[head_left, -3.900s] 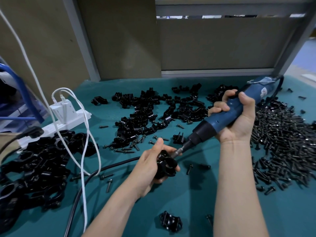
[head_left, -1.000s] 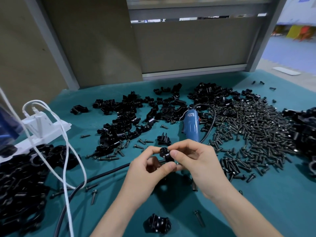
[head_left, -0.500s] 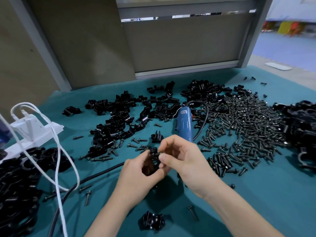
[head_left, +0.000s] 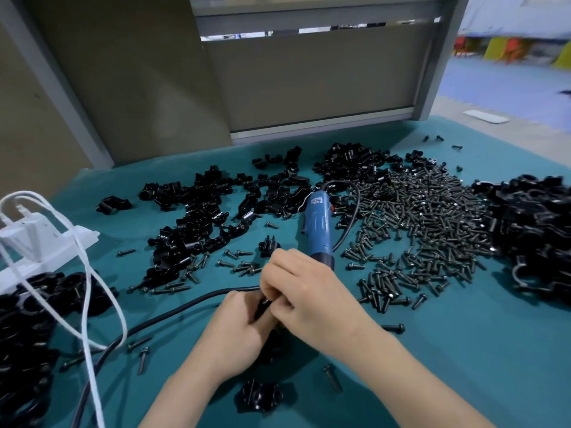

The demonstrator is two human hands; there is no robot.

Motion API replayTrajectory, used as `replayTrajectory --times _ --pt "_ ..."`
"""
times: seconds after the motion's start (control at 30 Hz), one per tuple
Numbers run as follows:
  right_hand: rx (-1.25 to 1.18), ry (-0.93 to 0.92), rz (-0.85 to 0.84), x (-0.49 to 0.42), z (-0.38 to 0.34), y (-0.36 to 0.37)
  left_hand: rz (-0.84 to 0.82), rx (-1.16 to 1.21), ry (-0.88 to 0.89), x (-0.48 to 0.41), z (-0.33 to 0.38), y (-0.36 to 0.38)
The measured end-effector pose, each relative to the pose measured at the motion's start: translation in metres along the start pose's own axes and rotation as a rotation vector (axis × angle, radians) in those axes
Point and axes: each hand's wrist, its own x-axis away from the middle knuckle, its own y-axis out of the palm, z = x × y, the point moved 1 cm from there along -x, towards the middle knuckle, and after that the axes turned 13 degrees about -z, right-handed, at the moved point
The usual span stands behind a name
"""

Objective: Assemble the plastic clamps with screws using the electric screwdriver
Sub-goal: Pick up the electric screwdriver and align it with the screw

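My left hand and my right hand meet at the middle of the table, both curled round one small black plastic clamp, which is mostly hidden between the fingers. The blue electric screwdriver lies on the green mat just beyond my hands, its tip pointing toward me. A large heap of black screws spreads to the right. Loose black clamp halves lie in a pile to the left of the tool.
A black clamp sits near the front edge below my hands. More black clamps are heaped at the far right and at the left edge. A white power strip with white cables and a black cable cross the left side.
The screwdriver, earlier in my right hand driving into the clamp, now lies on the mat. Both hands have closed round the clamp and lowered slightly; the view has turned right.
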Motion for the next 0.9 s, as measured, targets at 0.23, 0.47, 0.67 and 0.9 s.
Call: replayTrajectory --times 0.23,0.47,0.67,0.9 --pt "-0.552 0.369 0.243 0.008 0.010 -0.025 0.301 0.159 -0.030 -0.001 0.002 -0.008" --pt "-0.205 0.716 0.091 0.047 0.079 -0.050 0.144 0.163 0.019 -0.019 0.041 0.008" --pt "-0.279 0.686 0.003 0.070 0.076 -0.041 0.025 0.241 0.056 -0.038 0.066 0.019" --pt "-0.691 0.537 0.215 0.058 0.035 -0.043 -0.058 -0.280 0.161 -0.040 0.073 0.027"
